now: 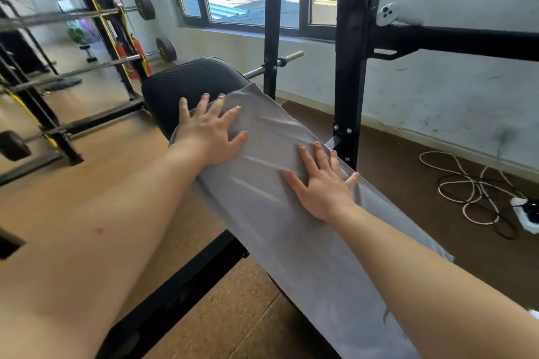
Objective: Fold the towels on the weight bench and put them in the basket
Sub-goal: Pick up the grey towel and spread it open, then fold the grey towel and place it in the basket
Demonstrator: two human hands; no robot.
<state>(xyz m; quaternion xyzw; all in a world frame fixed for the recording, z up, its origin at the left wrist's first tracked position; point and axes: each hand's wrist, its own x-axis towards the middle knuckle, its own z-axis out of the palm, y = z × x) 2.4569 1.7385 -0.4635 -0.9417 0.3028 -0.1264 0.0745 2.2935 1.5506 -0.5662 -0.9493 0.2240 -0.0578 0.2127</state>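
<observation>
A long grey towel [271, 213] lies stretched along the black weight bench [186, 81], covering most of its pad and hanging over the near end. My left hand [210, 131] presses flat on the towel's far left part, fingers spread, near the bare black end of the bench. My right hand [323, 183] lies flat on the towel's right edge, fingers straight and spread. Small wrinkles run between the two hands. No basket is in view.
Black rack uprights [350, 67] and a crossbar [466, 41] stand right behind the bench, with a barbell [274, 65] across them. More racks and weight plates [166, 49] fill the left. Cables and a power strip [525, 213] lie on the floor at right.
</observation>
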